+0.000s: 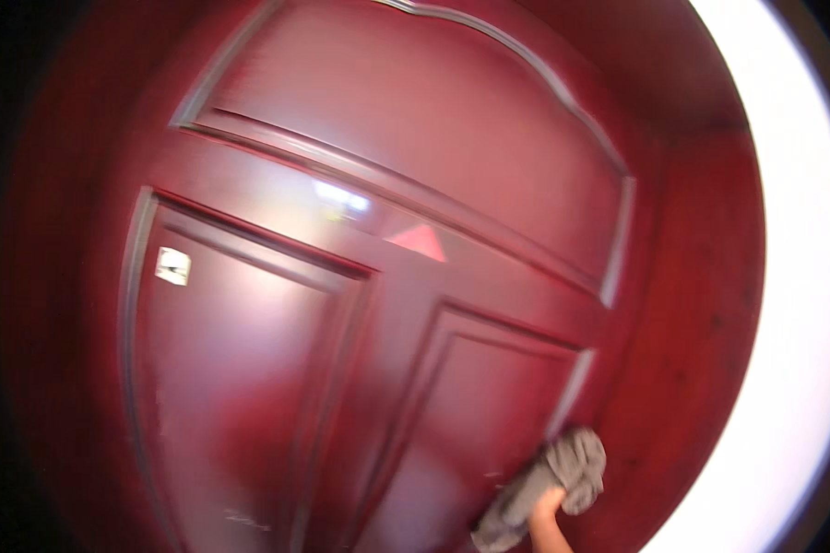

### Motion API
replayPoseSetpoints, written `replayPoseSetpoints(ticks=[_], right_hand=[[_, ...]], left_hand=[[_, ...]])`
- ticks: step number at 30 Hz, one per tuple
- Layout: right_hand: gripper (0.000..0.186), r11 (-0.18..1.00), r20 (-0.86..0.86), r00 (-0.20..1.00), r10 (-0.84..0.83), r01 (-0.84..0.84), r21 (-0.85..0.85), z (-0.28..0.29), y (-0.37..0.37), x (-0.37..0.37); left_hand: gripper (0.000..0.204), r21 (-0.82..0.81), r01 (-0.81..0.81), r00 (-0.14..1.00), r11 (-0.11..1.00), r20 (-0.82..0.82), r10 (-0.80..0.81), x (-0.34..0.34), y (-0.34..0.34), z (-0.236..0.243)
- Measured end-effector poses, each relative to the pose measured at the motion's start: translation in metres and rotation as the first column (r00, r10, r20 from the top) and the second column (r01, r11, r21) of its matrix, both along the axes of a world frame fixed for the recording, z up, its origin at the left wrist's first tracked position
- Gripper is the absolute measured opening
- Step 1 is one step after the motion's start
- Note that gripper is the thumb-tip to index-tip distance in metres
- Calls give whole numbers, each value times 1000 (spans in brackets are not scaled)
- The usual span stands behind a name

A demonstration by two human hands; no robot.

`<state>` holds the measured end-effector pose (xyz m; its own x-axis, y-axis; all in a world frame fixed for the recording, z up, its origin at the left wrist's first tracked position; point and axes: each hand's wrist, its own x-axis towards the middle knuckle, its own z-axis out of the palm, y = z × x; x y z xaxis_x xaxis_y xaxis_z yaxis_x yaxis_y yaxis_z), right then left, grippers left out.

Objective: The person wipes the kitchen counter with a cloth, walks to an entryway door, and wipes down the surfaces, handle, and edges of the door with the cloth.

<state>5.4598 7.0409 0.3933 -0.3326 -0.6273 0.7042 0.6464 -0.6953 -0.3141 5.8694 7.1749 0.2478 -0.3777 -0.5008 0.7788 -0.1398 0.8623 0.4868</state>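
Note:
A bunched grey-brown cloth (576, 465) lies against the lower right part of a dark red panelled door (406, 323). My right hand (546, 509) comes up from the lower edge and is closed on the cloth, which covers most of its fingers. Part of the cloth hangs down to the left of the hand. The hand and cloth are beside the raised moulding of the lower right panel. My left hand does not show.
A small pale sticker (172, 265) is on the door's lower left panel. Raised mouldings (378, 175) edge the panels. A dark red frame (692, 304) runs down the right side, with a bright white wall (802, 276) beyond it.

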Motion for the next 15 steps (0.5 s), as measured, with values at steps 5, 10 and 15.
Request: replayPoseSetpoints(ticks=[5, 10, 15], right_hand=[[39, 922, -273, 901, 338, -376, -97, 23, -15, 72], [42, 750, -505, 711, 490, -639, -172, 13, 25, 132], [47, 520, -712, 518, 474, -817, -249, 29, 51, 128]], left_hand=[[38, 118, -187, 982, 975, -15, 190, 27, 24, -32], [35, 282, -435, 897, 855, 52, 439, 81, 57, -64], [33, 408, -536, 813, 739, 15, 581, 95, 89, -68]])
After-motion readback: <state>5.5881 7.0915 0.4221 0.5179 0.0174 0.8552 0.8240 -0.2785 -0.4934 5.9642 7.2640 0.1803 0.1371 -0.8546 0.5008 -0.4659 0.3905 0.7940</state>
